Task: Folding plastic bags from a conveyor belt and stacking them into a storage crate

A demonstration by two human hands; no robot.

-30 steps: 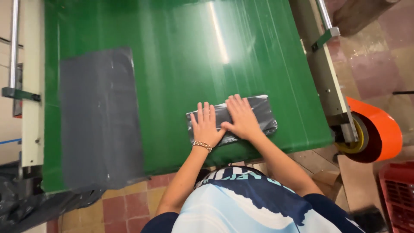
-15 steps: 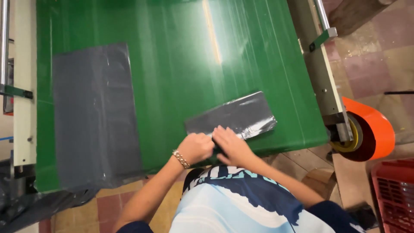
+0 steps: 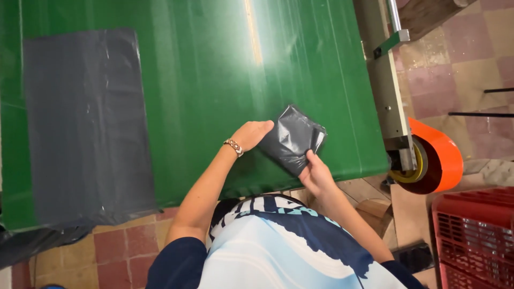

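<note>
Two hands hold one folded dark plastic bag (image 3: pixel 293 139) over the green belt (image 3: pixel 214 80): left hand (image 3: pixel 251 135) cupped under it, right hand (image 3: pixel 315 174) pinching its near corner. One flat grey bag (image 3: pixel 85 123) lies well apart.

Bright, even light falls from overhead, and a pale streak of glare runs along the green worktop (image 3: pixel 225 80) well beyond the fingers (image 3: pixel 266 126), with softer sheen spreading to either side of it. The folded grey bag (image 3: pixel 292 139) between the fingers shows small white glints on its creases, and the flat grey sheet (image 3: pixel 85 123) far to the left of them has a dull sheen with faint specks. The picture is sharp with little blur, shadows are weak and short, and the straight rails lean slightly towards the edges.
</note>
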